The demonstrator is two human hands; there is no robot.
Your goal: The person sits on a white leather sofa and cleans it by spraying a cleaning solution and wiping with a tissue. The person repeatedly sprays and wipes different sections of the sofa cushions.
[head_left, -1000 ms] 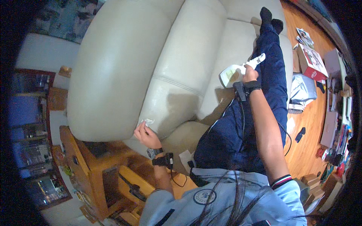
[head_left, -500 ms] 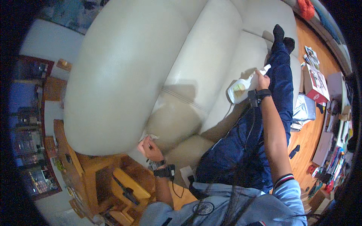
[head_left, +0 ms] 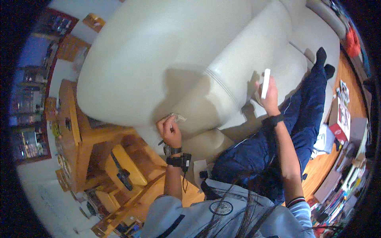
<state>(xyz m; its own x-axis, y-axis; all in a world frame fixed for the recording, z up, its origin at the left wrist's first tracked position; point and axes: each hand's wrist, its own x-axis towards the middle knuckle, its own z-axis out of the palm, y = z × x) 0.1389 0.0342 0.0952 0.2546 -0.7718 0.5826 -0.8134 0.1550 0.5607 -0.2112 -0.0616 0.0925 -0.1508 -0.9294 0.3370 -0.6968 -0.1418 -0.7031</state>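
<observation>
My left hand (head_left: 170,131) is closed on a crumpled whitish tissue or cloth (head_left: 180,118), close to the seam between the sofa's plump backrest and seat. The sofa (head_left: 158,51) is cream, smooth and leather-like. Farther right, above the seat, my right hand (head_left: 270,99) grips a white spray bottle (head_left: 265,84). Its pale head points away from me, and the body is mostly hidden by the hand and the angle. Both wrists wear black bands, and shadows of my head and arms fall on the sofa.
My legs in dark blue trousers (head_left: 254,158) stretch along the seat. Left of the sofa are wooden furniture (head_left: 83,146) and a yellowish wooden piece with a black object (head_left: 124,176). On the right floor stand a red-and-white box (head_left: 340,123) and cluttered shelves.
The view has swung, shifting the sofa and room. My right hand has raised and turned the spray bottle, so its body no longer shows. My left hand still holds the tissue or cloth.
</observation>
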